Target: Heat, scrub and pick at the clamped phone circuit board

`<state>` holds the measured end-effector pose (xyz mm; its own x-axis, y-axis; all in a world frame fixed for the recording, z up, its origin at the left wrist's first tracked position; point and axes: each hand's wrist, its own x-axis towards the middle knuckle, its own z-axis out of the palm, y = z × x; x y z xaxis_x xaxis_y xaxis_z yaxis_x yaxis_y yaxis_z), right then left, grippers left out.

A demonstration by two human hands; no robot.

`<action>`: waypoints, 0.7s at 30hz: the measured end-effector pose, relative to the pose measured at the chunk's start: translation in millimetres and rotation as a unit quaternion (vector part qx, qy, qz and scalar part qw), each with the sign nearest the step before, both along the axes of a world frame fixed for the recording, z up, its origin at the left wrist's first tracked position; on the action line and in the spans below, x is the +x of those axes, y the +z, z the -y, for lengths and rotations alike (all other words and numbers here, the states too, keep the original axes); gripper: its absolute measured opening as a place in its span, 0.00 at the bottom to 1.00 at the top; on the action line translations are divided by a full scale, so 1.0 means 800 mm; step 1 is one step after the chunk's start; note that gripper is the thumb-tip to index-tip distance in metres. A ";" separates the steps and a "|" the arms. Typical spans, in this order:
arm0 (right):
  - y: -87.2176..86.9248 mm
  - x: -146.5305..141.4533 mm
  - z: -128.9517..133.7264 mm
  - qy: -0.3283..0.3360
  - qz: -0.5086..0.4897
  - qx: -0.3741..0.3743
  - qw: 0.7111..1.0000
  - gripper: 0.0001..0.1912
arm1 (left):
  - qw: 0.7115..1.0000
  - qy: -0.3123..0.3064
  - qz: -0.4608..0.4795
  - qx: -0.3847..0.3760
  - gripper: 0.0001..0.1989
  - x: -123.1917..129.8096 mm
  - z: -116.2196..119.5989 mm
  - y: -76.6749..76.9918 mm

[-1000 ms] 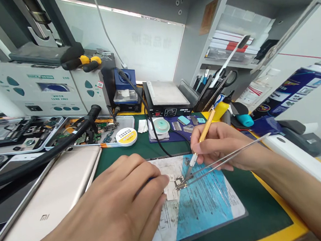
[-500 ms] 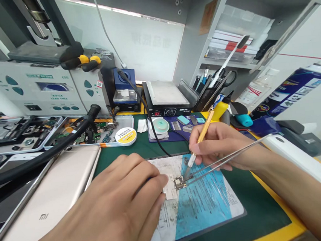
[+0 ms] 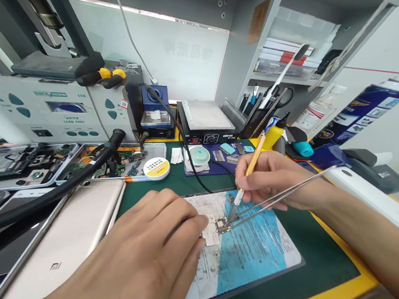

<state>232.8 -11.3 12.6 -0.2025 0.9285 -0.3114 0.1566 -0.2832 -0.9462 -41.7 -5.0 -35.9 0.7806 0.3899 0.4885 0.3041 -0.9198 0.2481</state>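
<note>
A small circuit board (image 3: 223,225) lies on a pale square piece (image 3: 211,235), over a blue and white sheet (image 3: 252,252). My right hand (image 3: 269,178) grips a knife with a golden handle (image 3: 255,156), its blade tip at the board's upper right edge. Metal tweezers (image 3: 281,193) are also in this hand, their tips by the board's right side. My left hand (image 3: 159,247) is closed at the board's left, thumb and fingers pressed together beside the pale piece; what they hold is hidden.
Phones (image 3: 60,247) and a tray of parts (image 3: 157,149) are at the left, with a thick black hose (image 3: 49,197) above them. Behind stand a soldering station (image 3: 65,110) and a heating plate (image 3: 206,116). A white device (image 3: 381,202) lies right.
The view has shifted very slightly. Both hands, the knife and the board keep nearly the same places.
</note>
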 end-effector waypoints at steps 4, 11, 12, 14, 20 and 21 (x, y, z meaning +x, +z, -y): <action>-0.001 0.001 -0.001 0.006 -0.001 0.001 1.000 0.06 | 1.000 0.000 -0.003 0.001 0.10 0.000 0.000 0.000; 0.000 0.002 -0.001 0.013 0.001 0.003 1.000 0.07 | 1.000 0.003 -0.019 -0.003 0.12 -0.001 0.000 -0.001; 0.000 0.002 -0.001 0.012 0.000 0.002 1.000 0.08 | 1.000 0.004 -0.019 -0.005 0.12 -0.001 0.000 -0.001; 0.001 0.000 0.000 0.005 0.002 0.000 1.000 0.08 | 1.000 0.004 -0.018 -0.006 0.12 0.000 0.000 0.000; 0.003 -0.003 0.000 -0.025 0.008 -0.007 1.000 0.08 | 1.000 -0.010 -0.008 0.018 0.09 0.003 -0.001 0.005; 0.003 -0.003 -0.001 -0.032 0.007 -0.010 0.999 0.08 | 1.000 -0.009 -0.003 0.023 0.09 0.003 -0.001 0.006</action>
